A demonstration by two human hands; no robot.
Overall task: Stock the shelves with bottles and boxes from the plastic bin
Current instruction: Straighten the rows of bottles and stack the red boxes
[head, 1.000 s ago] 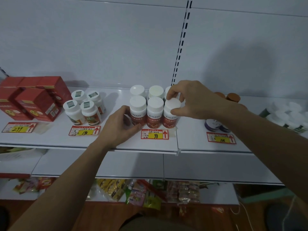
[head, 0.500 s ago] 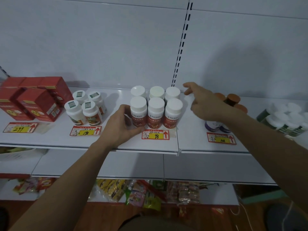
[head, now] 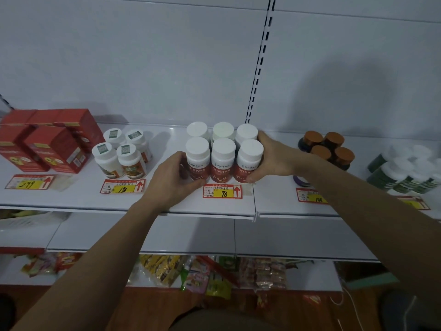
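Several white-capped bottles with red labels (head: 223, 161) stand in two rows on the white shelf (head: 167, 199), behind the price tag marked 98 (head: 222, 191). My left hand (head: 173, 180) wraps its fingers round the front left bottle (head: 197, 158). My right hand (head: 274, 158) cups the right side of the group, its fingers curled against the front right bottle (head: 249, 161) and the one behind it. The plastic bin is out of view.
Red boxes (head: 45, 142) stand at the far left, with white bottles with printed caps (head: 121, 154) beside them. Brown-capped bottles (head: 329, 149) and dark green bottles (head: 405, 170) sit to the right. Below, a lower shelf holds snack packets (head: 195, 273).
My right hand let go of the front right bottle's cap, swung out to the right, then came back against the right side of the group. My left hand stayed on the left bottle.
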